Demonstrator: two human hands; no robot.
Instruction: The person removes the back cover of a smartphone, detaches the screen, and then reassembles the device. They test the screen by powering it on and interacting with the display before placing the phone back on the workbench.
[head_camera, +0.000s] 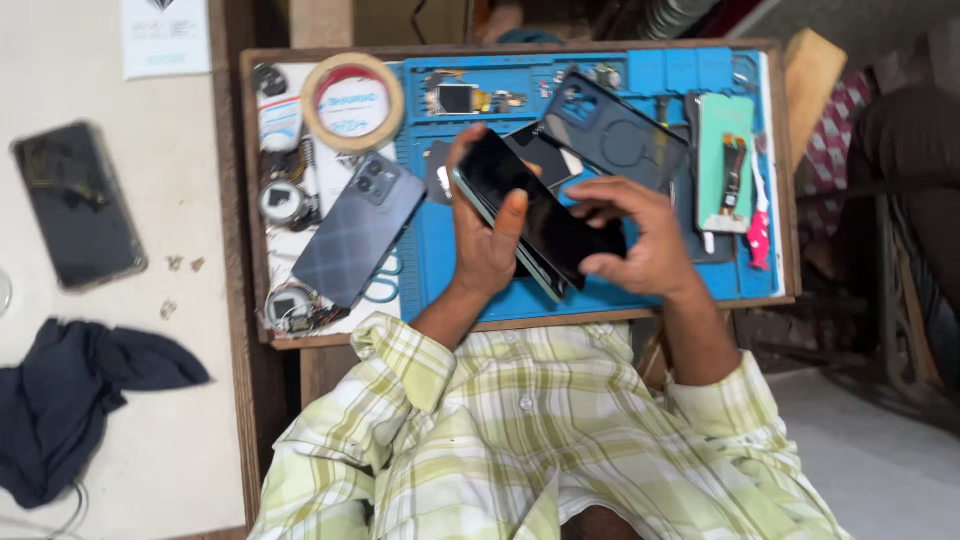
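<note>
Black glass slab of a phone (540, 215) sits tilted above the blue silicone repair mat (600, 290), held between both hands. Left hand (485, 245) wraps the lower edge, thumb over the screen, fingers closed behind it: gives a steady grip with the face up. Right hand (640, 235) pinches the far end, fingers narrow on the glass edge. Grey-blue phone back cover (355, 240) lies flat, left of the mat, camera cluster up. Dark case with round ring (615, 135) rests behind the hands. Roll of tan tape (352, 100) parked at the worktop (252, 200) corner, clear of the hands. Hidden: whatever is under the phone, and whether the thin greenish edge below it is a separate frame. Small parts at left are too small to tell.
</note>
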